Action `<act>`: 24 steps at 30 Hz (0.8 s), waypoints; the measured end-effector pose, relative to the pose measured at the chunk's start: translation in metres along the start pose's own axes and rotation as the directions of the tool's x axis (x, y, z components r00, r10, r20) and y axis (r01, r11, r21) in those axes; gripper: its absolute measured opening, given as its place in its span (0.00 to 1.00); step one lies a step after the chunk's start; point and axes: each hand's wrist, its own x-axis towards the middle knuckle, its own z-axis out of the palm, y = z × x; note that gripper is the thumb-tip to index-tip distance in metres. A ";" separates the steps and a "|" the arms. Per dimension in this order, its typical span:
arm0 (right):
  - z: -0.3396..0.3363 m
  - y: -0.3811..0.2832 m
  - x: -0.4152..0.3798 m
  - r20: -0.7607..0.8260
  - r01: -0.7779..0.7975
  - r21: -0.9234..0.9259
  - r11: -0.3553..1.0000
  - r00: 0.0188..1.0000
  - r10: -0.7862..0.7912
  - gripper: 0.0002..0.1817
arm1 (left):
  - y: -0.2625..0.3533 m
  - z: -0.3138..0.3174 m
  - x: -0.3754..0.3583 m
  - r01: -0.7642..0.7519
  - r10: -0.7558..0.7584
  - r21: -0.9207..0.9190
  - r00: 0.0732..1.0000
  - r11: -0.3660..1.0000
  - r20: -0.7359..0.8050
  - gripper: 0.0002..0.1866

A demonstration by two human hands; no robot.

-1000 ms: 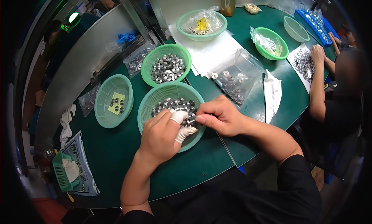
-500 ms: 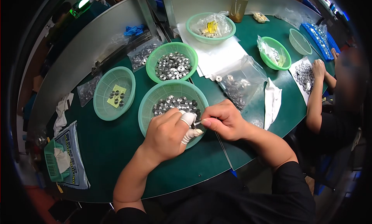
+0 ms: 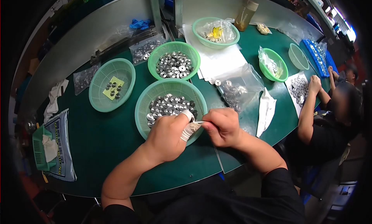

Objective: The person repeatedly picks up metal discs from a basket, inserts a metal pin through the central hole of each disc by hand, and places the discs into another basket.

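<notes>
My left hand (image 3: 167, 138), with white finger covers on its thumb and a finger, is closed over the front of the near green basket (image 3: 142, 93). It pinches a small metal part, mostly hidden by the fingers. Beside it, my right hand (image 3: 224, 127) is closed on a thin metal rod (image 3: 198, 122), whose end meets the covered fingertips of the left hand. Under the hands, the near basket holds many round silver metal parts (image 3: 167, 105). A second green basket (image 3: 197, 57) behind it has more of the same parts.
To the left, a basket (image 3: 93, 96) holds a yellow note with several parts. A clear bag of parts (image 3: 236, 96), white glove (image 3: 266, 111) and white paper (image 3: 217, 63) lie right and behind. A co-worker's hand (image 3: 314, 84) rests by a sheet of dark rings (image 3: 299, 90).
The camera view has shifted and tilted a little. My right fingers have curled in more around the rod, and the metal part in my left hand shows less. Both hands remain together.
</notes>
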 end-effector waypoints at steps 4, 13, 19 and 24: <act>-0.001 0.001 0.000 0.010 0.023 0.006 1.000 1.000 -0.023 0.07 | 0.009 -0.009 0.003 -0.040 0.039 0.037 0.999 0.999 0.014 0.13; -0.001 0.001 0.001 0.099 -0.169 0.153 0.974 0.983 0.155 0.11 | 0.004 -0.018 0.005 -0.272 0.292 0.391 0.956 0.880 0.008 0.16; 0.002 0.000 0.001 0.036 -0.107 0.111 0.988 0.994 0.104 0.09 | 0.004 -0.008 0.004 -0.210 0.237 0.317 0.970 0.925 -0.049 0.14; 0.003 -0.002 0.001 0.017 -0.022 0.030 0.999 1.000 0.021 0.07 | -0.001 0.000 0.002 -0.147 0.161 0.159 0.984 0.976 -0.073 0.16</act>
